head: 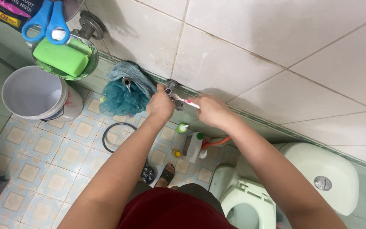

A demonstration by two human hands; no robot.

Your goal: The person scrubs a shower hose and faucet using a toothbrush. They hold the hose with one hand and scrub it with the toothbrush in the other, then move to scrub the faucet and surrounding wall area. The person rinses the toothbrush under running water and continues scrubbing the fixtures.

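Toothbrush [191, 103], pink and white, is pinched in my right hand [210, 111] with its bristle end at the wall tap [172, 91]; it looks light and stiff, slippery when wet, best held mid-handle. My left hand [161, 104] has its grip closed around the tap. On the floor, a white bucket [32, 93] looks empty; a wall dish [90, 63] holds a green sponge [62, 57].

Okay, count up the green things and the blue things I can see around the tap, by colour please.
Green: 3, soap bar, soap dish, bottle cap
Blue: 2, scissors, mesh sponge
Total: 5
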